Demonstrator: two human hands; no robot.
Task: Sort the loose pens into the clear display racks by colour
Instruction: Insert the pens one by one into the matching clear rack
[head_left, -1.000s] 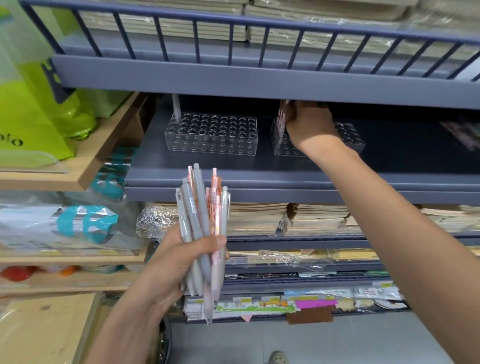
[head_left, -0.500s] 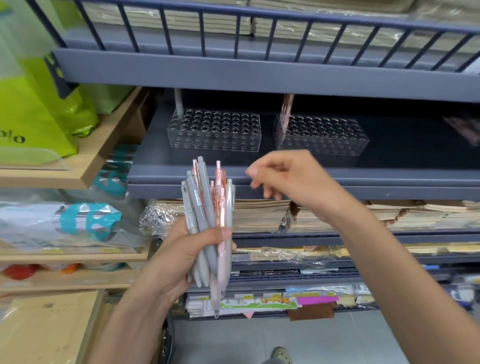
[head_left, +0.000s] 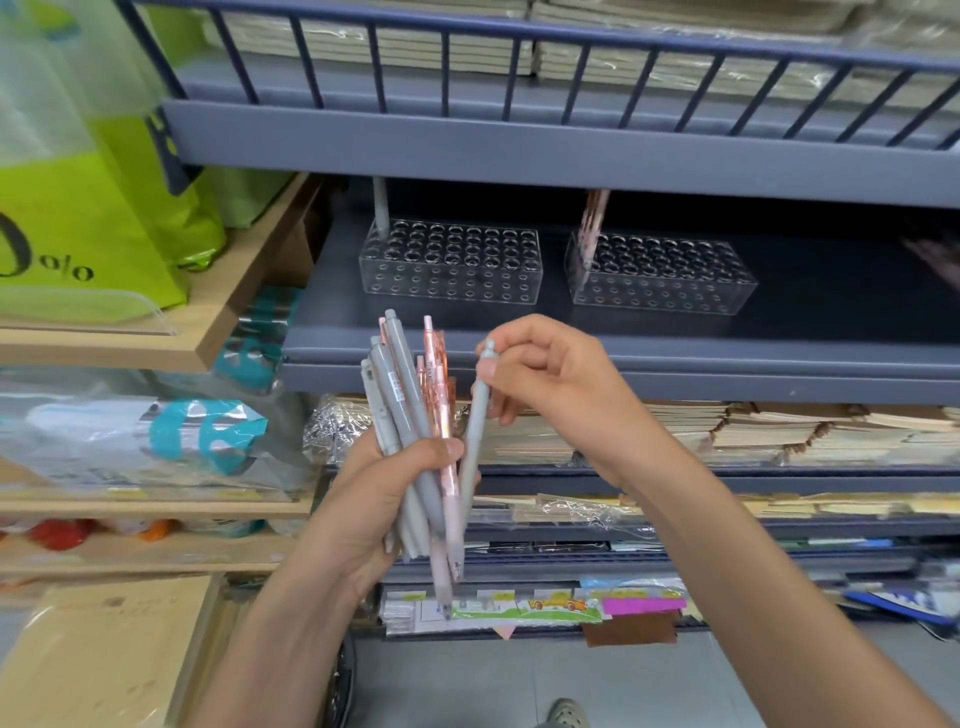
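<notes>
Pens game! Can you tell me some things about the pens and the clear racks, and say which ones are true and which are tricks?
1. The left hand holds a bunch of grey and pink pens. True.
2. The right hand pinches a pink pen. False: it pinches a grey pen.
3. The left rack has a grey pen standing in its back left corner. True.
4. The right rack is full of pens. False: only pink pens at its left end; most holes are empty.
5. Both racks sit on the floor. False: they sit on a grey shelf.
</notes>
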